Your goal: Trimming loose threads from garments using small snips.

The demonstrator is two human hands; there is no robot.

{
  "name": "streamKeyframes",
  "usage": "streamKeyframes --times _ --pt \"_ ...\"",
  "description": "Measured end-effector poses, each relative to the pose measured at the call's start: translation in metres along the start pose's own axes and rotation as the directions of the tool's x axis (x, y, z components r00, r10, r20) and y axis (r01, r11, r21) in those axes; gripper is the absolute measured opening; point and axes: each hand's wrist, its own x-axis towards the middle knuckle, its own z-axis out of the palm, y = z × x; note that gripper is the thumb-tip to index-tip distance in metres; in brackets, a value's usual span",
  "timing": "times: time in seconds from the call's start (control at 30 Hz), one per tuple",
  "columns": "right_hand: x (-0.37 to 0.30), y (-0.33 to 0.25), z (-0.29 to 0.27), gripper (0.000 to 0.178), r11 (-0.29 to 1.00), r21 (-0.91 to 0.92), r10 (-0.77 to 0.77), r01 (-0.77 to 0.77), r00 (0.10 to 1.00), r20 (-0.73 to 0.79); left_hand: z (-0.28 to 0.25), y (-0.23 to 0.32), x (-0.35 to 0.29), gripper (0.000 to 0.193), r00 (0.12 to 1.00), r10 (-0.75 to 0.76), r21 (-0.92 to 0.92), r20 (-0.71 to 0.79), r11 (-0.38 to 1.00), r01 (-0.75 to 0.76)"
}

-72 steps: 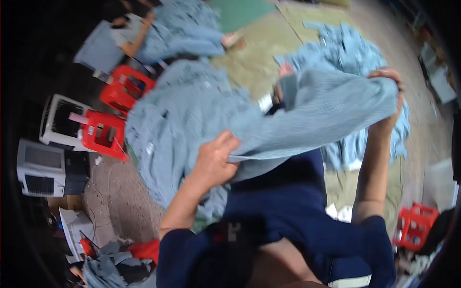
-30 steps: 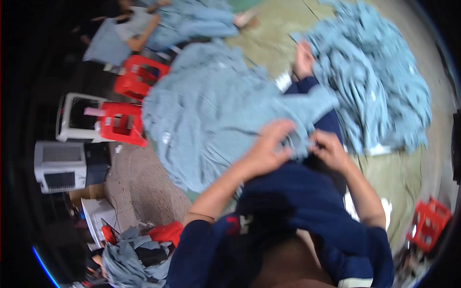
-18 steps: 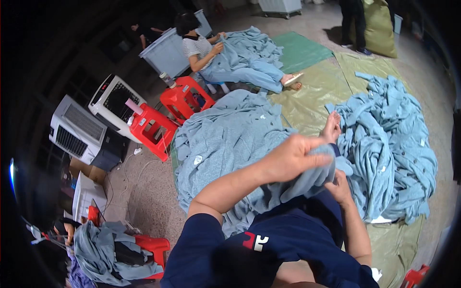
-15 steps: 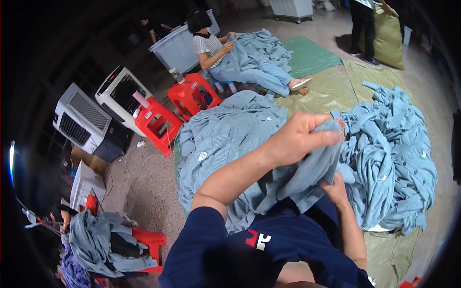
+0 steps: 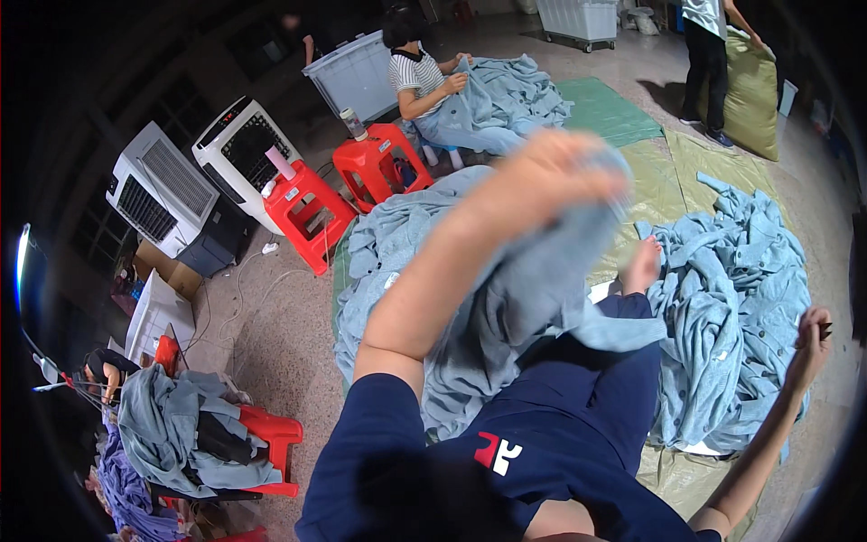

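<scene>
Blue-grey garment [image 5: 533, 289]: suspended from the raised left hand [image 5: 560, 172], in front of the left pile [image 5: 388, 237] and beside the navy trousers [image 5: 587, 388]. Long axis: slants from the hand at upper right down to lower left. 1 narrow sleeve-like part [image 5: 623, 332] extends to the right, its end toward the right pile [image 5: 700, 312]. Left hand: fingers closed around the garment's upper end; blur obscures exact finger positions. Right hand [image 5: 806, 352]: fingers curled, pinching a small dark object [image 5: 825, 331], at the right pile's outer edge, well apart from the garment.
</scene>
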Motion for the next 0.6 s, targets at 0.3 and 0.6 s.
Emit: streamKeyframes --times 0.3,0.6 --pt "-0.131 -0.018 0.257 0.030 0.802 0.373 0.259 -0.467 0.834 0.486 0.077 -0.034 0.024 0.034 0.887 0.057 -0.167 0.459 0.986 0.023" --pt "-0.089 0.079 0.182 0.028 0.935 -0.254 0.340 -0.248 0.833 0.437 0.019 -0.015 0.055 0.025 0.961 0.000 -0.153 0.277 0.987 0.044"
